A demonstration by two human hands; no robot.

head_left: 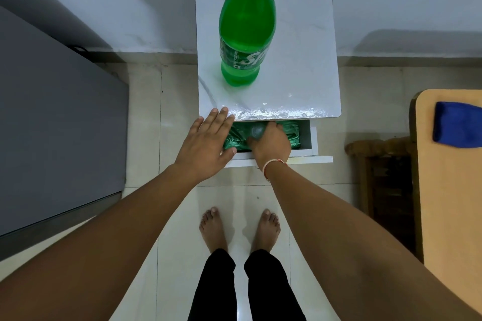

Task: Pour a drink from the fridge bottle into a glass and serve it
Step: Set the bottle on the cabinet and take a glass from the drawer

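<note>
A green soda bottle [246,26] with a blue cap stands upright on a small white marble-topped side table [300,60]. Below the tabletop an open drawer [311,146] holds crumpled green packaging [288,130]. My right hand [270,144] reaches into the drawer and is closed around a clear glass [257,131], which is mostly hidden under my fingers. My left hand [206,143] hovers flat with fingers spread at the drawer's left front corner, holding nothing.
A grey fridge [52,125] stands at the left. A wooden table [448,190] with a blue cloth [457,125] is at the right, a dark wooden chair [383,177] beside it. My bare feet stand on the pale tiled floor [146,117].
</note>
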